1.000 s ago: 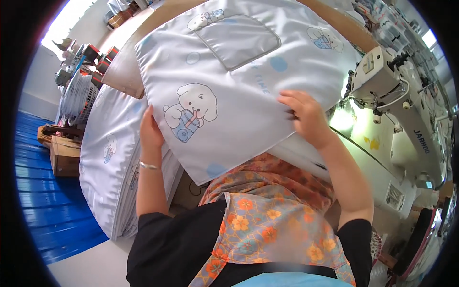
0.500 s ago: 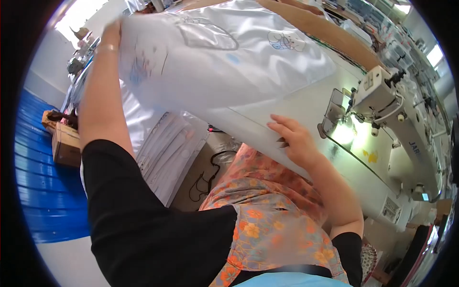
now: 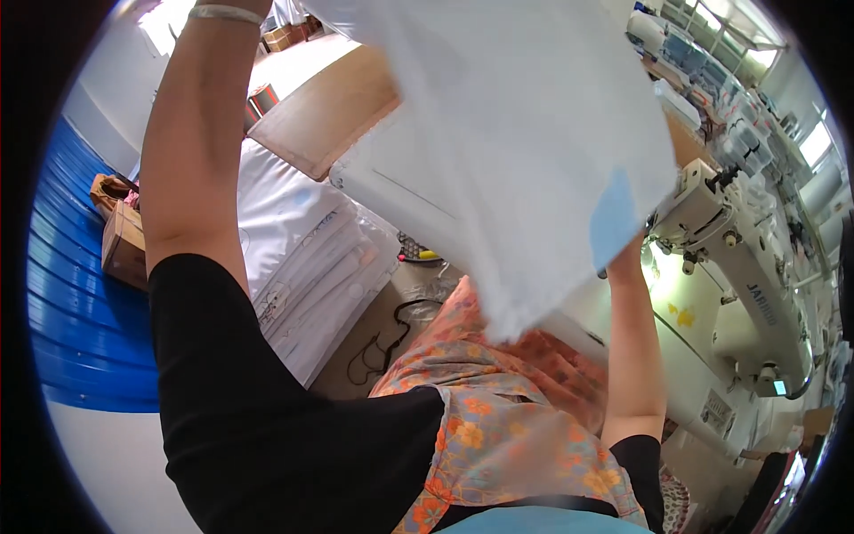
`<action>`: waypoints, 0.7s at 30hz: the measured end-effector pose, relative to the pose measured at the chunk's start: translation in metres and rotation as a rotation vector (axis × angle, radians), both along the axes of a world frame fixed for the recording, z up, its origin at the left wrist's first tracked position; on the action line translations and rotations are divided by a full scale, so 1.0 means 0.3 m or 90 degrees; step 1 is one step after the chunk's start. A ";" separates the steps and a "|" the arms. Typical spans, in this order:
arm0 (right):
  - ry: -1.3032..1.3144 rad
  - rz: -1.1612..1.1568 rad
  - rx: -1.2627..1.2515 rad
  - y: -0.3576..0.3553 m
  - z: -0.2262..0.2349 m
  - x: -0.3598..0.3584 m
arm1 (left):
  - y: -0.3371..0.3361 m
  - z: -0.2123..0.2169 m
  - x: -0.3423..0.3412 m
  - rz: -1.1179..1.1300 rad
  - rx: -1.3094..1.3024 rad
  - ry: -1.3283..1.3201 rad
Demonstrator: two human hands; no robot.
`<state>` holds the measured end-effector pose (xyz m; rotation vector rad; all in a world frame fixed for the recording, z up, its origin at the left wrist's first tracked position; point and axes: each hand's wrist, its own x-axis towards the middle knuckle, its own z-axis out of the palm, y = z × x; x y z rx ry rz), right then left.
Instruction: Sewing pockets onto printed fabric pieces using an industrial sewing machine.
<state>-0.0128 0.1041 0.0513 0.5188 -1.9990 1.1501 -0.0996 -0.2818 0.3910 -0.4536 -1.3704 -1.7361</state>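
A large white fabric piece (image 3: 534, 151) hangs raised in front of me, blurred by motion, with a light blue patch (image 3: 614, 218) near its right side. My left arm reaches up to the top edge; only the base of my left hand (image 3: 240, 4), above a pale wristband, shows, and its fingers are out of the picture. Behind the fabric's right edge is my right hand (image 3: 625, 258), mostly covered; a dark nail shows beside the blue patch, but the grip is hidden. Right of that hand stands a white sewing machine (image 3: 747, 267) with its lamp lit.
A thick stack of folded white fabric (image 3: 311, 276) lies to my left, beside the pale machine table (image 3: 400, 182). A brown board (image 3: 329, 111) adjoins the table's far left end. Farther left are a wooden box (image 3: 124, 245) and blue corrugated sheeting (image 3: 80, 303).
The white fabric has been lifted off the table and swung toward me, its printed face no longer showing. My left hand went up; my right hand moved right and up, behind the fabric.
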 end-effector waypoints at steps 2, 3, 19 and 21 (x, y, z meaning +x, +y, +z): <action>-0.004 0.057 -0.006 -0.006 0.064 -0.010 | -0.074 0.013 0.017 0.038 -0.012 0.028; -0.003 0.077 -0.006 -0.015 0.100 -0.015 | -0.103 0.021 0.021 0.055 -0.020 0.043; 0.112 -0.045 0.012 -0.174 0.352 -0.144 | -0.049 -0.208 -0.506 0.614 -0.779 0.288; 0.079 -0.074 -0.014 -0.146 0.307 -0.173 | -0.030 -0.312 -0.554 0.448 -0.747 0.131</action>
